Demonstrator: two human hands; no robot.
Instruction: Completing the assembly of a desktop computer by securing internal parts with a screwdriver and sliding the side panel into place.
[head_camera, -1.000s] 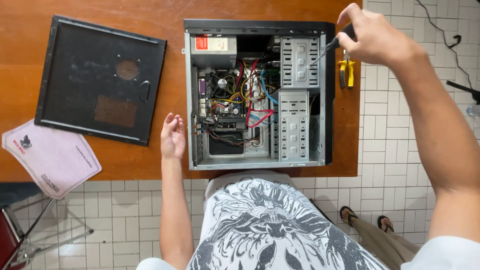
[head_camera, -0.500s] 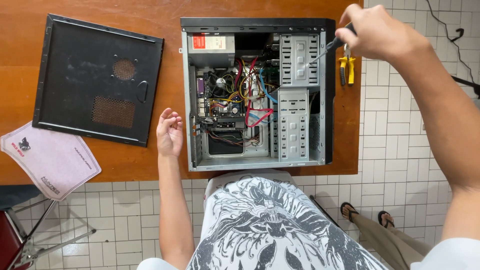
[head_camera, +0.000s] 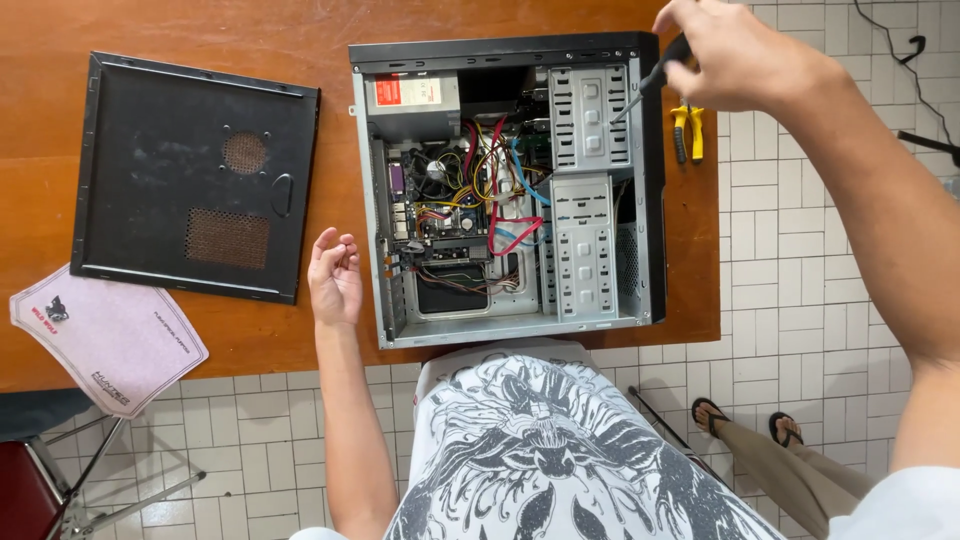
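Since the earlier frame: your right hand (head_camera: 735, 55) has slid a little toward the case's top edge, and the tool tip sits slightly higher on the drive cage; your left hand (head_camera: 335, 275) has hardly shifted.

Item 1, screwdriver (head_camera: 655, 80): dark handle, thin steel shaft. Your right hand is clamped round the handle, above the far right corner of the computer case (head_camera: 505, 190); the shaft slants down and left from the fist, its tip at the upper drive cage (head_camera: 590, 118). Whether the tip touches the metal cannot be told. Judged light, stiff and easy to turn; best held at the handle, as you hold it now, since the shaft would likely slip in the fingers.

Item 2, computer case: lies on its side on the wooden counter (head_camera: 250, 30), open face up, with coloured cables (head_camera: 495, 190) and a board inside. Probably heavy, with thin sheet edges that could be sharp; the cables and board look fragile.

Item 3, left hand: empty, palm up, fingers loosely curled and apart, resting on the counter just beside the case's left wall.

Item 4, side panel (head_camera: 195, 175): black, flat on the counter, well left of the case.

Item 5, yellow-handled pliers (head_camera: 687, 130): on the counter just right of the case, below your right hand.

Item 6, pink mat (head_camera: 105, 340): at the counter's near left corner.
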